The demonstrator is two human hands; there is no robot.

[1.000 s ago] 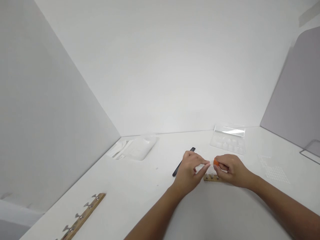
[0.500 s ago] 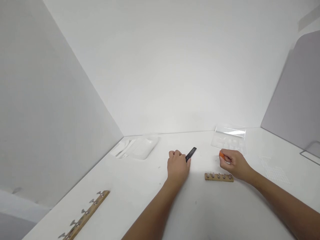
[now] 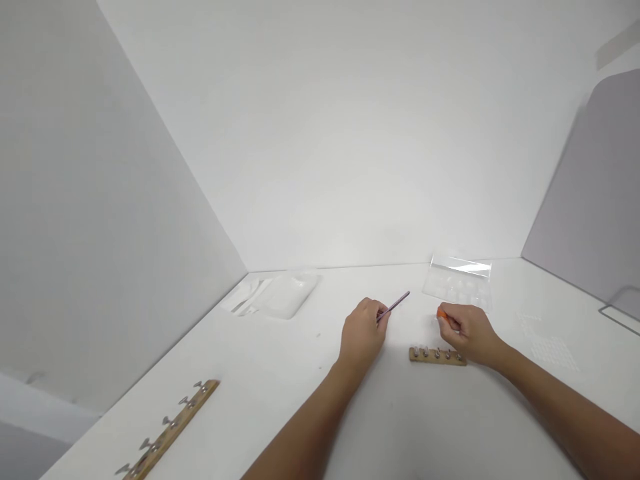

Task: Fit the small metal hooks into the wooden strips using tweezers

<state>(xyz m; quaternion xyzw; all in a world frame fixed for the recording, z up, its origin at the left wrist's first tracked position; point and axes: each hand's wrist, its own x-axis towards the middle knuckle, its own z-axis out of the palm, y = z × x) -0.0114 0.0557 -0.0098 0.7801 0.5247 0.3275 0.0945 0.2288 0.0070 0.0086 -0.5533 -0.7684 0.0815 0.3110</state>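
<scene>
My left hand (image 3: 364,330) is closed around one end of a nail file (image 3: 399,301), a thin flat strip turned almost edge-on, so its purplish edge shows. The free end points up and to the right. To the right, my right hand (image 3: 470,331) pinches a small orange object (image 3: 442,313) between thumb and fingers; most of it is hidden, and its kind cannot be told. Just below that hand lies a short wooden bar (image 3: 438,361) with a row of small metal pegs, at least some with clear pieces on top. The hand covers its right end.
A second wooden bar (image 3: 173,430) with metal pegs lies at lower left. Clear plastic packaging (image 3: 283,297) is at back left. An open transparent case (image 3: 455,283) with clear pieces stands at back right. A pale grid sheet (image 3: 553,350) and a wire stand (image 3: 620,317) are at right.
My left hand has shifted slightly right and turned the nail file from its broad black face to its narrow edge. My right hand has dropped slightly, still pinching the orange object.
</scene>
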